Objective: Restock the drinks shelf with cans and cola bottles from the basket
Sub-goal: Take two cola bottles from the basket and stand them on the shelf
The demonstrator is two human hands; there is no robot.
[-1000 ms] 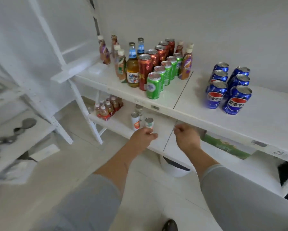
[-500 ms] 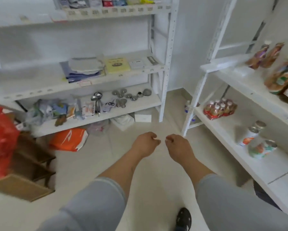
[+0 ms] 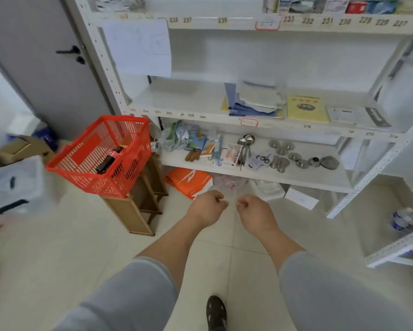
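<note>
A red plastic basket stands on a wooden stool at the left. A dark cola bottle with a red label lies inside it. My left hand and my right hand hang side by side over the floor, to the right of the basket and apart from it. Both have curled fingers with nothing in them. Only a corner of the drinks shelf shows at the right edge, with some bottles under it.
A white rack ahead holds papers, metal ladles, small cups and packets. An orange bag and a white box lie beneath it. A grey door is at the left, with a clear bin and cardboard box.
The view has swung left, away from the drinks shelf with its cans, to the rack and the red basket. Both hands stayed shut and close together with nothing in them.
</note>
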